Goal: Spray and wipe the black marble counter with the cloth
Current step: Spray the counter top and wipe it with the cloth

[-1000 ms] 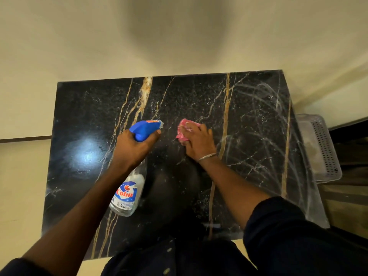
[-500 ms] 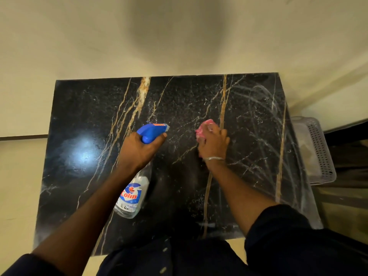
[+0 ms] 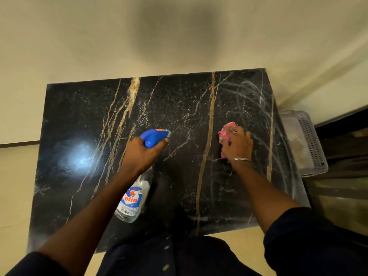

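The black marble counter (image 3: 83,120) with gold and white veins fills the middle of the view. My left hand (image 3: 139,154) grips the spray bottle (image 3: 132,198) by its blue trigger head, nozzle pointing right, above the counter's centre. The clear bottle body hangs under my wrist. My right hand (image 3: 237,146) presses a bunched pink cloth (image 3: 224,133) flat on the counter's right half. Most of the cloth is hidden under my fingers. Curved wet wipe streaks arc across the right side of the counter.
A pale perforated plastic basket (image 3: 310,140) stands just off the counter's right edge. A cream wall runs along the back and left. A bright light reflection glares on the counter's left part. My dark shirt is at the near edge.
My right hand has slid the pink cloth rightward across the counter, past the gold vein. My left hand with the spray bottle has stayed near the centre.
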Tool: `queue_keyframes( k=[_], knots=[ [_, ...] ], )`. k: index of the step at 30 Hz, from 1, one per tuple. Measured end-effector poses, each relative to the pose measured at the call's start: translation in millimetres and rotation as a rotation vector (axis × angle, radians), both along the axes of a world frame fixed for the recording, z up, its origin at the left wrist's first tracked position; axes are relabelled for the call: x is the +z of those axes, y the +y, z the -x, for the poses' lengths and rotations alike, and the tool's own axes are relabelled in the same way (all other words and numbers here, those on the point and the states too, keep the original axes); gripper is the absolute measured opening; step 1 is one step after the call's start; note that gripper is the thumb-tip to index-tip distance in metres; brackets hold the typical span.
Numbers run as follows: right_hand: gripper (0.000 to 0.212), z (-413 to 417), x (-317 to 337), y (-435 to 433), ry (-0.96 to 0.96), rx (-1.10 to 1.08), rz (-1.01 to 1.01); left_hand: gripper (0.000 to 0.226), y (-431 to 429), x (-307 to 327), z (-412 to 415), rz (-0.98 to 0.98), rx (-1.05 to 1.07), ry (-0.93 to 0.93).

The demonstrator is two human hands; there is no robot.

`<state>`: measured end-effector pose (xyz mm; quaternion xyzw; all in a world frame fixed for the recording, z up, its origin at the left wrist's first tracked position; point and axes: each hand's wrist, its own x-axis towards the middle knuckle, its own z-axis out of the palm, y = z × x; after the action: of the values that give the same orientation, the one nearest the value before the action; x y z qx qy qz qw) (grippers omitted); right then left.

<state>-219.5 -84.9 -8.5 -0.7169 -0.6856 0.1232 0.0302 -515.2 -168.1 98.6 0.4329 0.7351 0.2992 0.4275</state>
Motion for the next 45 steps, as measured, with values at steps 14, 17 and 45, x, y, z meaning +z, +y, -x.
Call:
queue_keyframes(
  k=[14, 17, 45],
  knots=[
    [0.060, 112, -6, -70, -0.018, 0.492, -0.038, 0.027, -22, 0, -2, 0.016, 0.036, 0.040],
    [0.056, 65, -6, -60, -0.006, 0.372, -0.028, 0.031, -24, 0, -4, 0.052, 0.030, 0.026],
    [0.054, 5, -3, -93, -0.113, -0.026, -0.007, 0.035, -63, -5, -7, -0.013, 0.118, -0.012]
  ],
)
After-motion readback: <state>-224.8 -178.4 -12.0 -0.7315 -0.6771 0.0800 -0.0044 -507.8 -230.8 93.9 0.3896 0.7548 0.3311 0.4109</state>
